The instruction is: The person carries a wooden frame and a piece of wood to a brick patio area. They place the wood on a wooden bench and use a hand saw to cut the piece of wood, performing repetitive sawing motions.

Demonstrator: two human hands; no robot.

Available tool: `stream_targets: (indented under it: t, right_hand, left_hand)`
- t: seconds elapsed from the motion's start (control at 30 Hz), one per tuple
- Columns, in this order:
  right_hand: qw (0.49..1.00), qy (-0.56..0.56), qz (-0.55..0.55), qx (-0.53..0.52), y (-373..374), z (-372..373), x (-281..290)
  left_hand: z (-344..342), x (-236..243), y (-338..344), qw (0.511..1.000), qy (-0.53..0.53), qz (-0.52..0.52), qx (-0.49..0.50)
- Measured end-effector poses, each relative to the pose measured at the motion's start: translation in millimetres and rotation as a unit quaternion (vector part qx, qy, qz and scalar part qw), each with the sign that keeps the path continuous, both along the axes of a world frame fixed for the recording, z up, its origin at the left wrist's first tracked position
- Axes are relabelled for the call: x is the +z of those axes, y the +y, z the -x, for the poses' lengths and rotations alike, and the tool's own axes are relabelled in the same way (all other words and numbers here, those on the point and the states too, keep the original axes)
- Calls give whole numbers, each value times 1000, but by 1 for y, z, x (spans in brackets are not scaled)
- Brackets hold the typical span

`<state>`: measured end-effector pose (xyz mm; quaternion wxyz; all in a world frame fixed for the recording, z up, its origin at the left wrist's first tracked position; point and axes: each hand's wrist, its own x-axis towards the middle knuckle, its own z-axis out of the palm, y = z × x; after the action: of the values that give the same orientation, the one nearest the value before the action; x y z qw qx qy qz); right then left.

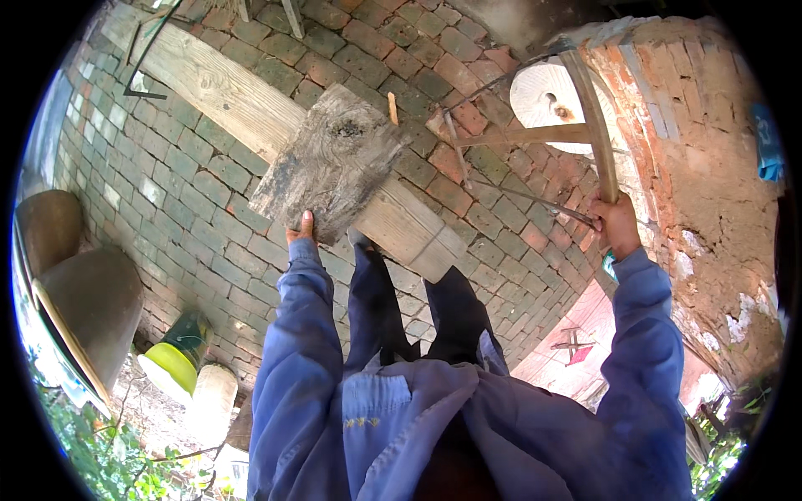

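Note:
A weathered grey wooden board (330, 167) lies across a long pale plank (217, 88) that runs diagonally over the brick floor. At the board's near edge is my left hand (302, 228), closed on it with the thumb on top and the fingers hidden beneath. To the right, my right hand (616, 222) grips a wooden-framed bow saw (596, 125) by the lower end of its upright. The saw's thin blade stretches left from that hand, apart from the board. One of my shoes (359, 240) shows at the plank's near edge.
A brick wall (710, 200) with crumbling plaster rises at right, beside a pale round slab (530, 93) with a hole. At left stand large brown pots (96, 301) and a yellow-rimmed bucket (174, 367). A dark metal frame (144, 58) crosses the plank's far end.

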<state>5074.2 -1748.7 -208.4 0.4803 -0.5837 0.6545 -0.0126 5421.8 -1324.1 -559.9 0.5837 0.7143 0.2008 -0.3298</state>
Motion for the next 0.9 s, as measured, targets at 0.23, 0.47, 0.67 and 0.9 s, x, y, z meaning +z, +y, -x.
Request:
stream_targets:
  t: [0.23,0.47,0.67,0.9]
  right_hand:
    - [999,18,8,38,19,15,3]
    - [998,7,27,55,21,87,9]
    - [975,-165,-146,33,6,96,-1]
    - [960,-189,-194,73,30,125,-13]
  left_hand:
    - [40,8,67,978,-46,-178,-95]
    - [276,93,261,868,-126,-330,-350]
    - [357,247,368,875,-157,-455,-56]
    - [156,409,247,816,-535,-219,-4]
